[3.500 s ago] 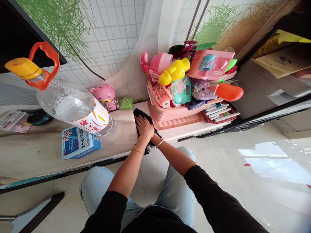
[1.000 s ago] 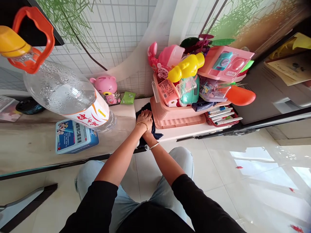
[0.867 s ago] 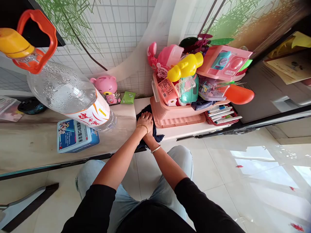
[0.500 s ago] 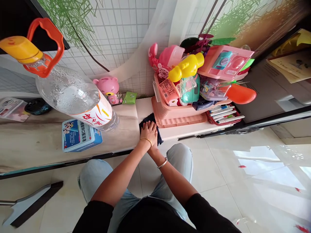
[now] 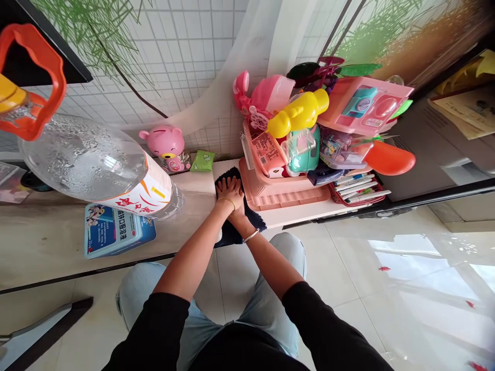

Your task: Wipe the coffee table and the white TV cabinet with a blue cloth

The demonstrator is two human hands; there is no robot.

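Note:
A dark navy cloth [image 5: 228, 234] lies spread over the light cabinet top [image 5: 195, 201], its lower edge reaching past the front edge. My left hand [image 5: 229, 191], with a thin gold bracelet at the wrist, rests flat with fingers stretched out over my right hand. Beneath it, my right hand [image 5: 238, 212], wearing a silver bangle, presses on the cloth; its fingers are partly covered and look flat too. Just right of the hands stands a pink plastic bin [image 5: 286, 198]. A small green packet [image 5: 202, 161] and a pink bear figure [image 5: 166, 147] sit behind them to the left.
A large clear bottle [image 5: 96, 159] with an orange handle stands at the left near a blue box [image 5: 116, 232]. Toys, among them a yellow one [image 5: 297, 113], are piled in the bin. A red basket of pens [image 5: 359, 190] is beside it. A broom head [image 5: 50, 330] lies low left.
Both hands have slid slightly left and back with the cloth, which now shows more of itself, including toward the front edge. The view has shifted a little, bringing the bottle nearer the left edge.

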